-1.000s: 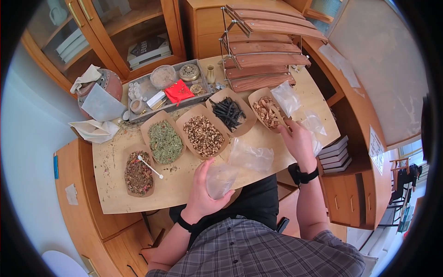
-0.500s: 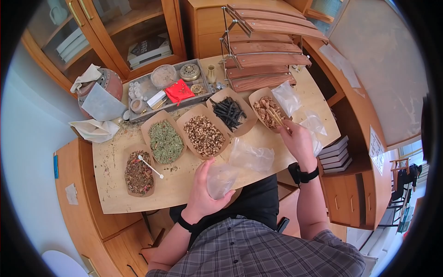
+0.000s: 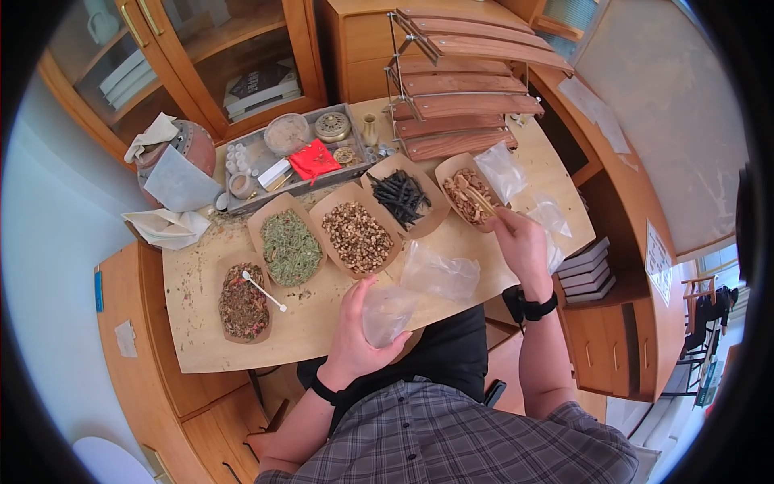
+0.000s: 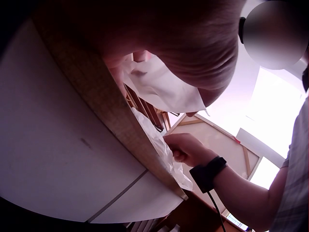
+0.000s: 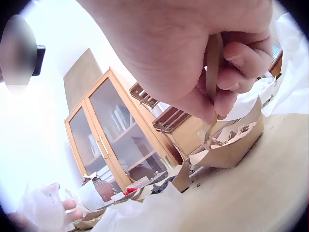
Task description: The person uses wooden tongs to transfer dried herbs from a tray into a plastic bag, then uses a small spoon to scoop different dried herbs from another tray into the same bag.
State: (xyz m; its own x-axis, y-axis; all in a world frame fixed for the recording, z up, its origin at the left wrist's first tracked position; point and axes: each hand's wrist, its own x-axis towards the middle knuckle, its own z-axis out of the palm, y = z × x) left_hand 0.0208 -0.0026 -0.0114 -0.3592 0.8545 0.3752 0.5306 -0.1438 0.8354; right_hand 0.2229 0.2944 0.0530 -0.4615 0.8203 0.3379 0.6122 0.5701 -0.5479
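My right hand [image 3: 522, 246] pinches pale tweezers [image 3: 481, 200], their tips at the brown chips [image 3: 461, 187] in the rightmost paper tray. The right wrist view shows the thumb and fingers round the tweezers [image 5: 212, 72] above that tray [image 5: 231, 152]. Near the table's front edge my left hand [image 3: 352, 339] holds a clear plastic bag [image 3: 387, 313] between thumb and fingers; the bag [image 4: 164, 87] also shows in the left wrist view. Whether anything lies inside it, I cannot tell.
Paper trays hold black pieces [image 3: 399, 198], tan bits [image 3: 355, 234], green herb [image 3: 290, 246] and a dried mix [image 3: 243, 302] with a white spoon [image 3: 264, 292]. Other clear bags [image 3: 439, 272] lie about. Behind stand a grey tray [image 3: 355, 171] and a slatted wooden rack [image 3: 472, 105].
The tweezers have swung at the chips, becoming more visible over the tray, and their tips now sit slightly differently. My left hand and its bag have barely moved.
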